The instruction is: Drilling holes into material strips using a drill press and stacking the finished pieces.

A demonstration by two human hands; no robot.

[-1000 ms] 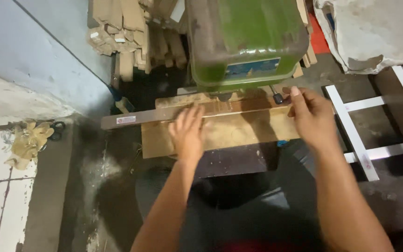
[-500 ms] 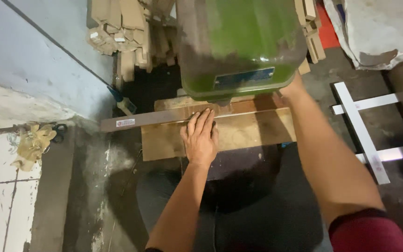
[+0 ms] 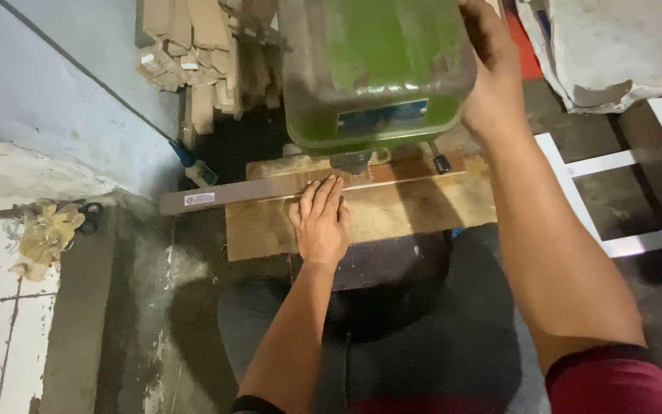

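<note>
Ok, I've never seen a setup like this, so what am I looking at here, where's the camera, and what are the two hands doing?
The single view comes from a camera worn on the person's head, looking down at their own bare hands. The big green machine stands over a wooden work board. A long brown strip lies across the board, one end sticking out to the left. The left hand presses flat on the strip and board. The right hand is raised against the machine's right side; whether it grips a handle there cannot be seen. Behind, cut wooden pieces are stacked by the wall, and crumpled gloves lie on the floor at left.
</note>
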